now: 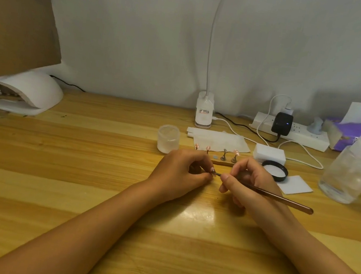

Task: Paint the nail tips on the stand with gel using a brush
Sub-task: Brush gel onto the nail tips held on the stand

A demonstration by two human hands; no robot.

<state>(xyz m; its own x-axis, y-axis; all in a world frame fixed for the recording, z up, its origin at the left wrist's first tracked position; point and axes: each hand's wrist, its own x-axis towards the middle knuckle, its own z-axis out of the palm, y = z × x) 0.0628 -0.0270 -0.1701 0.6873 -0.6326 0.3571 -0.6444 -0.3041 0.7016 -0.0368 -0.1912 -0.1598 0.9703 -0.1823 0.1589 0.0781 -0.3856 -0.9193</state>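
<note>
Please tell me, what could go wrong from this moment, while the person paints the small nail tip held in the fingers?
1. The left hand pinches the nail tip right where the brush touches it, so gel may smear onto the fingers.
2. The brush's long handle sticks out toward the black lid and the clear jar; a swing might knock them.
3. The stand lies just behind both hands and could be bumped.

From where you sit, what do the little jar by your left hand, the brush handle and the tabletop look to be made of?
The jar looks like frosted plastic, milky and translucent, though frosted glass is possible. The brush handle seems lacquered wood or glossy plastic: reddish brown with a bright highlight near its end. The table looks like varnished wood or wood-look laminate, with plank lines, grain and a shiny reflection of the lamp.
</note>
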